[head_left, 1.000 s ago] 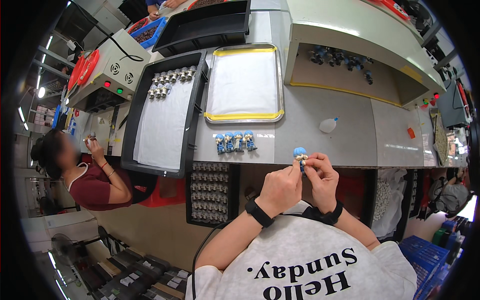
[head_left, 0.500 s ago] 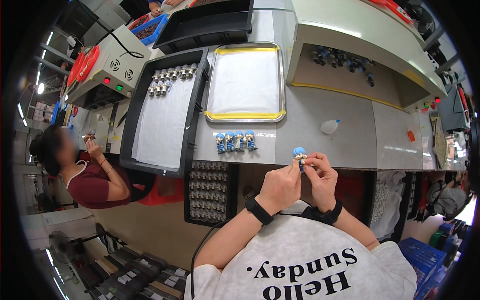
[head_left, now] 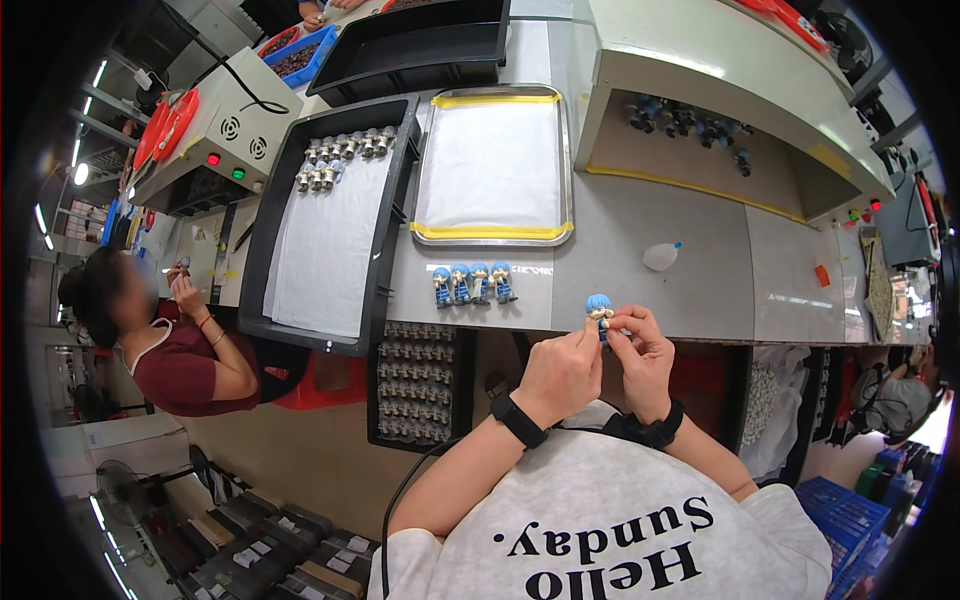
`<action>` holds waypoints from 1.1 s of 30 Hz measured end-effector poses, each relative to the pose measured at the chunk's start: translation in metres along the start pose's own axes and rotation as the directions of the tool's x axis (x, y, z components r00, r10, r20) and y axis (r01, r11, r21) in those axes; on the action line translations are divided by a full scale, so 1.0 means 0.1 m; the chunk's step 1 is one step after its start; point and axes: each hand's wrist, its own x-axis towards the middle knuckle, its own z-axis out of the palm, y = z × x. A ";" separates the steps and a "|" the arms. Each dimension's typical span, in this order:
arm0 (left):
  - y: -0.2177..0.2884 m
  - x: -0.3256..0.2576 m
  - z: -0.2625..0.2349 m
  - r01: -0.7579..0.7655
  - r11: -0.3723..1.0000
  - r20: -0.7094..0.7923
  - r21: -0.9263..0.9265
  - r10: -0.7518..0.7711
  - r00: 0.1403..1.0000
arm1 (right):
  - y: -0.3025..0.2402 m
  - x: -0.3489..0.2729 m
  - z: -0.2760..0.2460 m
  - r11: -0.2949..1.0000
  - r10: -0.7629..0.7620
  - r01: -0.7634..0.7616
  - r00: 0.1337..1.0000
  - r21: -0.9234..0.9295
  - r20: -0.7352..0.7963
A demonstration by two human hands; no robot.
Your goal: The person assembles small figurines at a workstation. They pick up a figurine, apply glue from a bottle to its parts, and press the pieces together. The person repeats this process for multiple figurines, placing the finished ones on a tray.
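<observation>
A small blue-haired figurine is upright between my two hands, just above the front edge of the table. My left hand pinches it from the left, and my right hand grips it from the right with thumb and fingers. Its lower part is mostly covered by my fingers. Several similar blue-haired figurines lie side by side in a row on the table to the left. A small white squeeze bottle with a blue tip rests on the table to the right.
Behind the row lies a metal tray lined with white and yellow tape. A black bin at left holds figurine parts. A white open-fronted machine contains more pieces. Below the table edge sits a filled black tray. A co-worker works at far left.
</observation>
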 end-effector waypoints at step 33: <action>-0.37 -0.10 -0.04 0.363 0.909 -0.115 -0.204 -0.390 0.913 | 0.58 0.19 0.30 0.878 0.294 -0.324 0.946 0.351 0.138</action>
